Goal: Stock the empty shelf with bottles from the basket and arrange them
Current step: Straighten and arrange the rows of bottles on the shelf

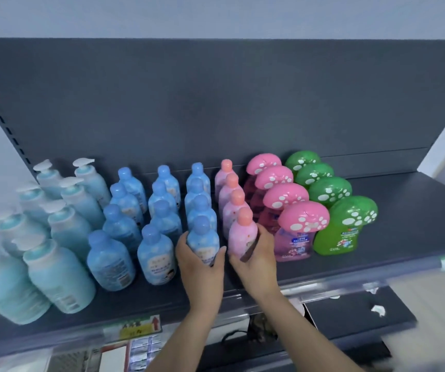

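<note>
Two bare forearms reach up from the bottom of the view, and each hand is wrapped round a bottle at the front of the shelf point(403, 210). The right hand point(256, 260) grips the pink bottle point(242, 237) with the salmon cap, fingers curled round its right side. The left hand point(202, 264) holds the blue bottle point(202, 237) that stands just left of the pink bottle, close beside it. Both bottles are upright. The hands hide their bases, so I cannot tell whether they rest on the shelf or are lifted just clear of it. Behind the pink bottle, three more of its kind run back in a file toward the rear panel. To its right stands a file of pink mushroom-capped bottles point(303, 218), and beyond those the green mushroom-capped bottles point(352, 216). To its left, past the blue bottle's file, come two more files of blue, then the pale teal pump bottles point(57, 269) well off to the side. The basket is not in view. The step in hand looks like arranging rather than fetching: the front pair of two neighbouring files is being set or squared. The next move probably calls for settling each bottle in line with its file, label forward. The hands should then let go gently so that the tall, close-packed neighbours are not knocked.
</note>
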`<state>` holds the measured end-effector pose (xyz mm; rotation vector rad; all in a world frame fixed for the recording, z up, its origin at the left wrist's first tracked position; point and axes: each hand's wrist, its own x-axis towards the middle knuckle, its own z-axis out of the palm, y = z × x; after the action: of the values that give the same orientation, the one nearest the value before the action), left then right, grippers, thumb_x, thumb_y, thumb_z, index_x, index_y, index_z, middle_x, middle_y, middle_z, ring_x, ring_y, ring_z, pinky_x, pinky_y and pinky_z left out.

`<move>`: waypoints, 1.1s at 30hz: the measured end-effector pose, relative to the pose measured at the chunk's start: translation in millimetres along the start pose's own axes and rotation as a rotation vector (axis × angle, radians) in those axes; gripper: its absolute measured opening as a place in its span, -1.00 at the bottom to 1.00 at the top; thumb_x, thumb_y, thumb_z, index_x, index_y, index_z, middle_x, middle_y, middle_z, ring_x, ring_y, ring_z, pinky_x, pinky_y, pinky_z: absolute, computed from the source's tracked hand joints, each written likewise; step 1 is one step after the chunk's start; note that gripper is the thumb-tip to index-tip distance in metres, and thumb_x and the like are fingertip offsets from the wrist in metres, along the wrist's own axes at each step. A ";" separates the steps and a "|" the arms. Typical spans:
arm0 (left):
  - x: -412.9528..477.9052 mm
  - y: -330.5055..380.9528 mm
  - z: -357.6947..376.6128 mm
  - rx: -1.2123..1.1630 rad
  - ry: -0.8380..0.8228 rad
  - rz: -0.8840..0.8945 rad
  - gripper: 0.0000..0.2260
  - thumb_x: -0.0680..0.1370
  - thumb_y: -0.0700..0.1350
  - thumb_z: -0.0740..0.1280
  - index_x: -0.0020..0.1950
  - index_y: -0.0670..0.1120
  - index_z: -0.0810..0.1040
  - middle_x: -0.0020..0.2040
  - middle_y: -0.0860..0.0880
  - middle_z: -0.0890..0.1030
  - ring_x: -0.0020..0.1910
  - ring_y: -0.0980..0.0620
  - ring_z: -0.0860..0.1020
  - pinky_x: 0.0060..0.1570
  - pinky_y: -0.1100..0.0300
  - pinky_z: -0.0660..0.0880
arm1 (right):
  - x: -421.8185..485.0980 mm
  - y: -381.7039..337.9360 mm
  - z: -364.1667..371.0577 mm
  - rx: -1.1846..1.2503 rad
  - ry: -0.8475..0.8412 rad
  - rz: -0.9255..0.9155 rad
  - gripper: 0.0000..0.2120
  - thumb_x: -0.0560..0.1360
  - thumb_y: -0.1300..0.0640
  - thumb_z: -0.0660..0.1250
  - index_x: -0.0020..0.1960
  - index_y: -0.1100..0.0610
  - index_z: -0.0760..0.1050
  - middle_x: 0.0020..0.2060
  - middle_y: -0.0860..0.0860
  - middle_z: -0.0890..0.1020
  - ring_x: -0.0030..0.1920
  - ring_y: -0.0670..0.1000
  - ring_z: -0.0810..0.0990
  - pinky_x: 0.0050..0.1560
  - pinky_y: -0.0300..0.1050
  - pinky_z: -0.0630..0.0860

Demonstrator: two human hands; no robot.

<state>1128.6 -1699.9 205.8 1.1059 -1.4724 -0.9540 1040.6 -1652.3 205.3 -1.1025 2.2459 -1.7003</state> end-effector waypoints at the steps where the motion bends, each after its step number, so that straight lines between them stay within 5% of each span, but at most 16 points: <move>1: 0.9 0.7 0.2 -0.013 -0.014 0.008 -0.45 0.33 -0.19 0.53 0.19 0.00 0.33 0.14 -0.01 0.47 0.08 0.03 0.48 -0.02 0.26 0.40 | 0.9 -1.7 0.6 -0.035 0.005 -0.003 -0.27 0.23 -0.13 0.42 0.27 0.20 0.33 0.08 0.02 0.42 0.06 -0.08 0.40 0.01 -0.15 0.42; 10: 2.7 -3.0 -1.4 0.024 -0.063 0.043 -0.41 0.33 -0.13 0.53 0.29 -0.03 0.37 0.18 0.03 0.47 0.16 0.06 0.48 0.15 0.11 0.46 | 4.3 3.0 -3.3 -0.019 -0.117 0.010 -0.41 0.33 0.10 0.48 0.25 0.04 0.26 0.02 -0.09 0.48 -0.01 -0.05 0.51 -0.03 -0.13 0.49; 16: 1.4 -2.0 -8.8 0.042 -0.122 0.035 -0.39 0.37 -0.14 0.51 0.35 0.05 0.32 0.26 0.12 0.43 0.22 0.21 0.41 0.17 0.32 0.32 | 0.7 4.4 -6.8 -0.109 -0.100 -0.007 -0.37 0.30 0.04 0.49 0.27 0.06 0.28 0.01 -0.09 0.49 -0.04 -0.03 0.50 -0.14 -0.22 0.37; 25: 0.9 -4.7 -8.2 0.070 -0.114 0.036 -0.35 0.37 -0.14 0.52 0.38 -0.01 0.32 0.30 0.05 0.43 0.28 0.14 0.40 0.26 0.23 0.36 | -2.0 4.9 -7.9 -0.175 -0.098 0.030 -0.33 0.32 0.00 0.47 0.33 0.09 0.25 0.12 -0.01 0.50 0.05 0.05 0.53 -0.11 -0.18 0.38; 30: -6.3 12.8 -15.0 0.008 -0.107 0.037 -0.27 0.38 0.05 0.47 0.45 0.00 0.20 0.36 0.16 0.30 0.36 0.26 0.27 0.39 0.21 0.25 | -10.3 -11.4 -23.5 -0.021 -0.140 0.015 -0.07 0.32 -0.26 0.41 0.49 0.13 0.09 0.40 -0.03 0.29 0.40 -0.07 0.29 0.30 -0.15 0.33; 33: 6.5 55.2 -30.8 -0.127 -0.055 0.149 -0.33 0.42 0.18 0.33 0.44 -0.04 0.21 0.38 0.19 0.30 0.38 0.33 0.23 0.37 0.38 0.18 | -0.4 -50.5 -53.0 0.220 -0.097 -0.077 -0.18 0.37 -0.37 0.26 0.45 0.05 0.14 0.39 -0.12 0.29 0.41 -0.21 0.24 0.40 -0.19 0.23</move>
<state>1149.9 -1692.0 265.2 0.8723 -1.4952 -0.9651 1038.6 -1615.5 268.5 -1.2042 1.9283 -1.8276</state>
